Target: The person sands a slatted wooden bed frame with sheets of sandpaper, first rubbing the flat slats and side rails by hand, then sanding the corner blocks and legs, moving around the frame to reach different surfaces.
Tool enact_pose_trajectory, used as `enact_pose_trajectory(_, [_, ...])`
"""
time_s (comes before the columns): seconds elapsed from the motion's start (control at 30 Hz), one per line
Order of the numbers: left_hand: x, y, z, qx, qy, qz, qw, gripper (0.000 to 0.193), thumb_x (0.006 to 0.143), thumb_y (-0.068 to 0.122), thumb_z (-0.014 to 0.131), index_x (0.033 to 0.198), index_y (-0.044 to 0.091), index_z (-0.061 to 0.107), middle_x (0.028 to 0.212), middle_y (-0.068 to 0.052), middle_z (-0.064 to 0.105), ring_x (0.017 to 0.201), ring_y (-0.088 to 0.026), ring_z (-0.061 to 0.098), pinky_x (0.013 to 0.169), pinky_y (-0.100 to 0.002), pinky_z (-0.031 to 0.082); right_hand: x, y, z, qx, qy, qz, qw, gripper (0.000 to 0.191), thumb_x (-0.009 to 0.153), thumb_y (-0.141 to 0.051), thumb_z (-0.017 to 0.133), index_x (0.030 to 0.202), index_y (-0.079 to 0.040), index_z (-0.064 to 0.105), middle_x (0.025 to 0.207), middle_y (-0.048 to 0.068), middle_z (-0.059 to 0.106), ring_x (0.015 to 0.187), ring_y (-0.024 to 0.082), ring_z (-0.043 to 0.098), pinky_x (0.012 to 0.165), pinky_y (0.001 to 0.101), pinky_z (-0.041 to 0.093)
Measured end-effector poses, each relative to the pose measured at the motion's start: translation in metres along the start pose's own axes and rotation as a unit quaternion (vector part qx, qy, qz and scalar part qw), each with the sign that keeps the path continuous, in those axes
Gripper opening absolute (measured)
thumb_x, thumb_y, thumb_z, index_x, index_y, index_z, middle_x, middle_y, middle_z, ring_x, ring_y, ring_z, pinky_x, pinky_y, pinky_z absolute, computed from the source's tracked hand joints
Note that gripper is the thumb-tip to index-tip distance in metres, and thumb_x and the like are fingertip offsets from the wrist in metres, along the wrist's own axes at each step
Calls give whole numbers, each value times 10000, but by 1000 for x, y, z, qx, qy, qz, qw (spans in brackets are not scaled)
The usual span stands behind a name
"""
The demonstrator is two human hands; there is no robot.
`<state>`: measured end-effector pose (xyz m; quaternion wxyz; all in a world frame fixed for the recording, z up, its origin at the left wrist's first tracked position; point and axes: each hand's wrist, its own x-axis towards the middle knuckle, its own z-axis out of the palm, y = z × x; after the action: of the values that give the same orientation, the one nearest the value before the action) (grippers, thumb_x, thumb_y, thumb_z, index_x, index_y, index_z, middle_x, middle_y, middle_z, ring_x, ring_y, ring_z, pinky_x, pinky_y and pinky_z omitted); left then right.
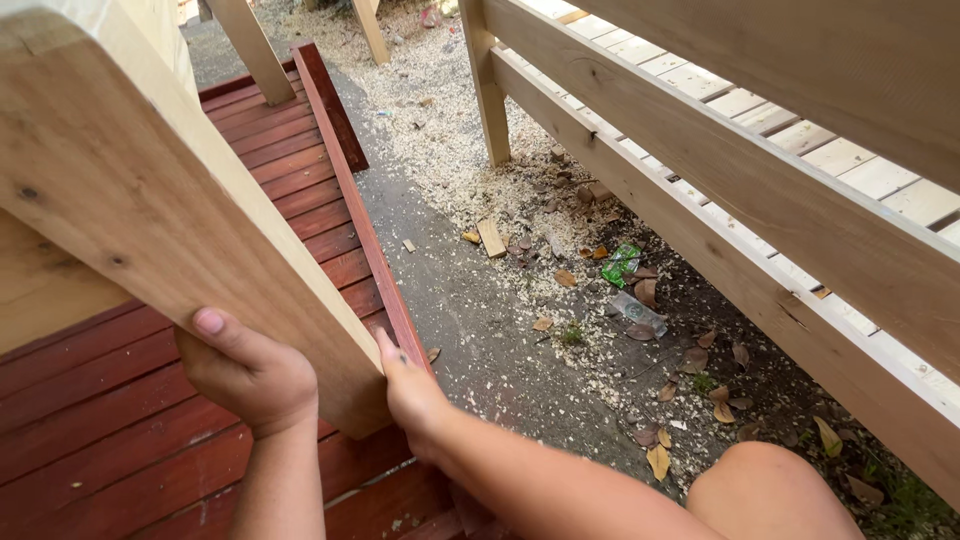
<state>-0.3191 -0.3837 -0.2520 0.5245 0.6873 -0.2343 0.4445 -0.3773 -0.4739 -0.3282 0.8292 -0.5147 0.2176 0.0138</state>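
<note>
Two hands steady the low end of a pale wooden board over a red deck.

The left hand [245,375] has its grip curled shut under the pale wooden board [150,190], thumb up against its face; the right hand [410,390] presses its grip closed on the board's lower right edge. The board slants up and away to the left. Beneath lies a red-stained plank deck [300,190]. To the right, on sawdust-strewn ground [450,150], lie a crumpled green wrapper [622,265] and a clear plastic bottle [638,312], beside a pale timber railing [720,200].
</note>
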Motion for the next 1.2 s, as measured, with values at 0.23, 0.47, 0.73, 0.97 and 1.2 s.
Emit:
enact_pose_trajectory(0.23, [-1,-5,0,-12,-5,2,1000,668,1245,509,268,1179,-97,544,1139,-248,647,1039,-355,660,913,-426,525,6,-13,2,3,3,93,996,618,1016,-536,346,1564,-256,402,1632,53,385,1477,254,347,1193,453,264])
enact_pose_trajectory(0.47, [1,1,0,3,0,-8,1000,679,1210,523,268,1175,-97,544,1105,-232,652,1029,-350,659,905,-437,529,2,-18,3,44,-2,11,999,647,985,-585,374,1564,-298,414,1628,9,392,1453,194,365,1177,412,284])
enact_pose_trajectory(0.73, [5,15,1,-28,3,14,1000,665,1220,513,292,1293,-97,547,1197,-246,650,1094,-359,668,934,-430,530,-2,-40,9,26,-9,3,1000,616,1014,-542,355,1614,-408,335,1657,-43,307,1442,156,315,1167,409,269])
enact_pose_trajectory(0.97, [6,16,3,-35,4,-18,999,641,1171,516,300,1188,-75,550,1088,-226,646,985,-356,656,882,-425,523,-16,-50,16,77,-44,-70,994,597,1006,-505,384,1569,-310,426,1550,43,521,1345,207,501,1102,354,398])
enact_pose_trajectory(1.2, [8,19,5,-50,18,-18,998,635,1171,536,334,1255,-48,570,1121,-228,664,1017,-374,673,893,-439,534,-12,-45,14,94,2,55,994,778,967,-584,474,1417,44,573,1406,259,633,1235,329,620,1022,442,493])
